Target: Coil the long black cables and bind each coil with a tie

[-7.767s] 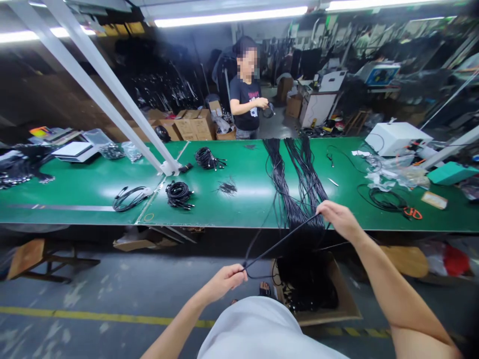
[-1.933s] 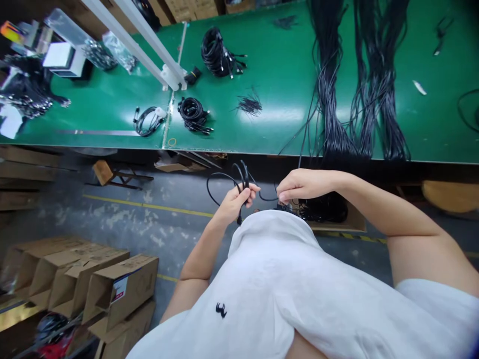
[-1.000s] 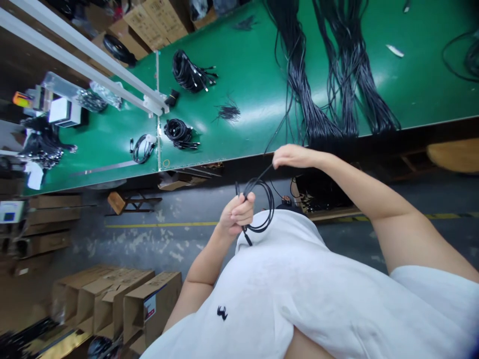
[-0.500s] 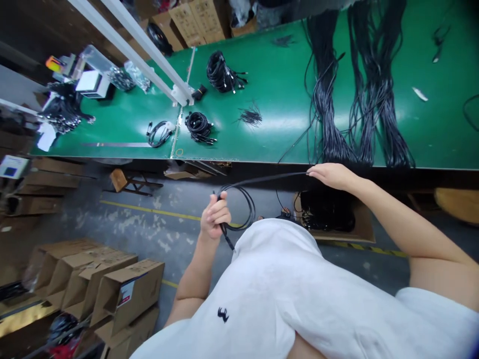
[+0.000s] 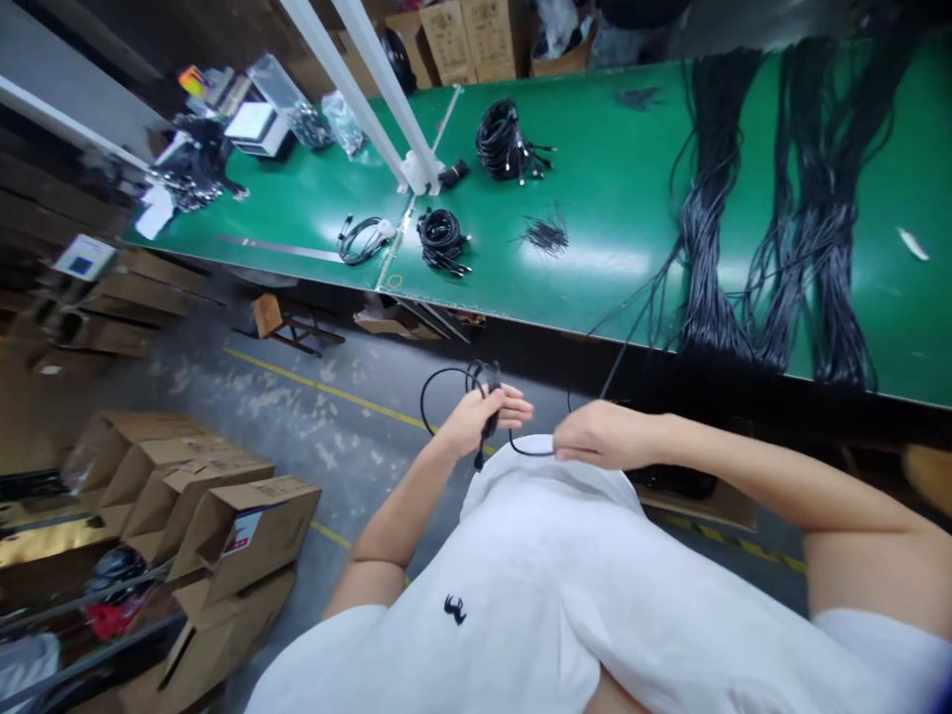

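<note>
A partly coiled black cable (image 5: 425,397) is held in front of my shirt, below the green table's edge. My left hand (image 5: 483,415) grips its loops between thumb and palm, with the other fingers stretched out to the right. My right hand (image 5: 606,434) is closed on the same cable, to the right of the left hand. A short curve of cable sags between the two hands. Past the right hand, a length of it runs up toward the long bundles of black cables (image 5: 710,268) on the table.
On the green table (image 5: 617,288) lie two tied cable coils (image 5: 440,238), a smaller cable loop (image 5: 362,240) and a pile of short black ties (image 5: 546,236). A white post (image 5: 387,109) rises from it. Cardboard boxes (image 5: 253,535) stand at lower left; a wooden stool (image 5: 269,315) is under the table.
My right hand has come left and down, close to my left hand. My left hand has moved right and its fingers have straightened. The view has swung left.
</note>
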A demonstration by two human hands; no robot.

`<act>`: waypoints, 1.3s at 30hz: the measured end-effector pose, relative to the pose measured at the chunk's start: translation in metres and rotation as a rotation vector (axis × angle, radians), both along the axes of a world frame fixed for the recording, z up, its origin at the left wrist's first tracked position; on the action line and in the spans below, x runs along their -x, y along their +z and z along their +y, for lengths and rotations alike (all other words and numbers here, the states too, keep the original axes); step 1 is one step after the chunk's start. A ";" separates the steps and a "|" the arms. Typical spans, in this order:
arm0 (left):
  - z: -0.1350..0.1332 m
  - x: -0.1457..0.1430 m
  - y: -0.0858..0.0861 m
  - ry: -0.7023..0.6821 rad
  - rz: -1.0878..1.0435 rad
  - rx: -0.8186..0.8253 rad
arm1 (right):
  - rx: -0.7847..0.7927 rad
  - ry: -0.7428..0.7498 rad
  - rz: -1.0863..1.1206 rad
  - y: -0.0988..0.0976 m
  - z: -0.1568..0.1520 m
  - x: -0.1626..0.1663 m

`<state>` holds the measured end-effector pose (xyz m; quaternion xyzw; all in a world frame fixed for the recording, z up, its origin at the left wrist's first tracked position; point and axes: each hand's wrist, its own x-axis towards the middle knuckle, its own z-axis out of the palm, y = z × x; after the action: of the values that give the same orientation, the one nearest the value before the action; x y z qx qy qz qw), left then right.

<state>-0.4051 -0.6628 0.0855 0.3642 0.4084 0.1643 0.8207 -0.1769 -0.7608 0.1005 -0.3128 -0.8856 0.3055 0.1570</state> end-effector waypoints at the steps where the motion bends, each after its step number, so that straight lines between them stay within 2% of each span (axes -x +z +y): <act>1: -0.007 -0.006 -0.005 -0.098 -0.009 0.013 | -0.005 -0.036 0.008 0.001 0.008 -0.001; 5: -0.026 -0.013 -0.009 -0.416 -0.146 0.120 | 0.030 -0.152 0.013 0.002 0.026 -0.014; 7: -0.029 -0.012 -0.006 -0.486 -0.217 0.179 | 0.078 -0.183 0.043 0.001 0.029 -0.021; 9: -0.030 -0.010 -0.004 -0.496 -0.301 0.241 | 0.133 -0.231 0.086 -0.008 0.034 -0.034; 12: -0.026 -0.001 -0.001 -0.387 -0.416 0.272 | 0.133 -0.429 0.058 -0.044 0.040 -0.082; 16: -0.006 0.027 0.011 0.007 -0.522 0.119 | 0.034 -0.849 -0.341 -0.106 0.022 -0.159; 18: 0.005 0.039 0.020 0.187 -0.499 0.031 | 0.089 -0.841 -0.526 -0.120 0.002 -0.162; 19: 0.009 0.042 0.025 0.242 -0.455 -0.001 | 0.115 -0.737 -0.567 -0.120 -0.009 -0.150; 21: 0.015 0.039 0.029 0.267 -0.319 -0.047 | 0.082 -0.507 -0.509 -0.105 -0.031 -0.106; 23: 0.015 0.028 0.023 0.207 -0.154 -0.090 | 0.036 -0.219 -0.308 -0.077 -0.044 -0.052; 24: 0.013 0.020 0.018 0.142 -0.080 -0.104 | -0.003 -0.157 -0.220 -0.061 -0.045 -0.030; 26: 0.002 0.006 0.004 -0.039 0.011 -0.104 | -0.076 -0.149 -0.095 -0.033 -0.036 0.000; 29: -0.022 -0.005 -0.009 -0.372 -0.016 -0.035 | -0.108 -0.273 -0.042 -0.011 -0.010 0.004; 31: -0.034 -0.005 -0.009 -0.527 -0.121 0.058 | -0.033 -0.312 -0.002 -0.012 0.005 -0.011; 33: -0.038 0.002 -0.002 -0.549 -0.264 0.181 | 0.083 -0.366 0.062 -0.025 0.015 -0.036; 36: -0.030 0.018 0.009 -0.351 -0.465 0.257 | 0.134 -0.614 0.104 -0.059 0.021 -0.086; 39: -0.018 0.032 0.016 -0.063 -0.496 0.198 | 0.012 -0.819 0.014 -0.095 0.019 -0.133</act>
<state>-0.4368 -0.6807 0.1019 0.2434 0.1972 0.1822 0.9320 -0.0443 -0.7416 0.0054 -0.6381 -0.6851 0.2251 0.2699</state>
